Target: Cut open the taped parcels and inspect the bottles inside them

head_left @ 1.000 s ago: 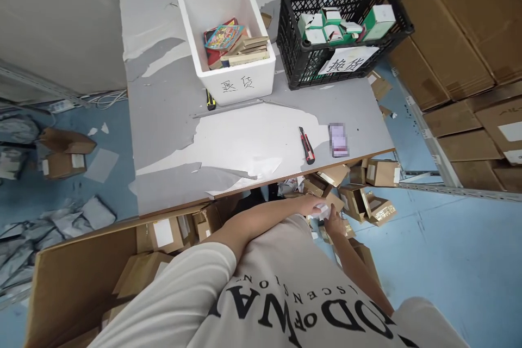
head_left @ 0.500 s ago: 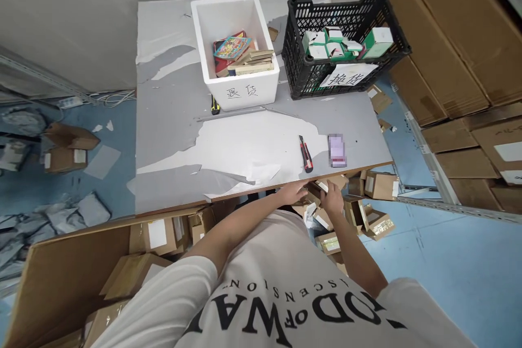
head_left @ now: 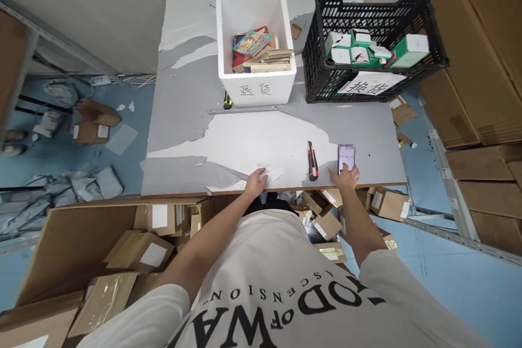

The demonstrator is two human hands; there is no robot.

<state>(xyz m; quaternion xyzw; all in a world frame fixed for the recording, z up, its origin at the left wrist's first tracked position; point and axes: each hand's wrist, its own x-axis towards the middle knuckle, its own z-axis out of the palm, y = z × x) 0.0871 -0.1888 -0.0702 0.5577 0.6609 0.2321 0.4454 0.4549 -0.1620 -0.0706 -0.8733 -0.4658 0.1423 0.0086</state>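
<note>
My right hand (head_left: 346, 178) lies over the lower end of a phone (head_left: 346, 155) with a timer on its lit screen. One finger touches the screen and the others are spread to the sides. At the table's front edge rests my left hand (head_left: 255, 183), its fingers stretched onto torn white paper (head_left: 269, 175), holding nothing that shows. Between the hands, closer to the right one, lies a red and black utility knife (head_left: 312, 161).
On the table (head_left: 183, 98) stand a white foam box (head_left: 256, 92) with books and a black crate (head_left: 312, 79) with green-white cartons. A yellow-black cutter (head_left: 227, 100) lies by the foam box. Cardboard boxes (head_left: 155, 255) fill a large carton below; more lie on the floor.
Both hands have come up from below the table edge. The left now rests on the edge and the right touches the phone. Cardboard near the hands is let go. The view has shifted left.
</note>
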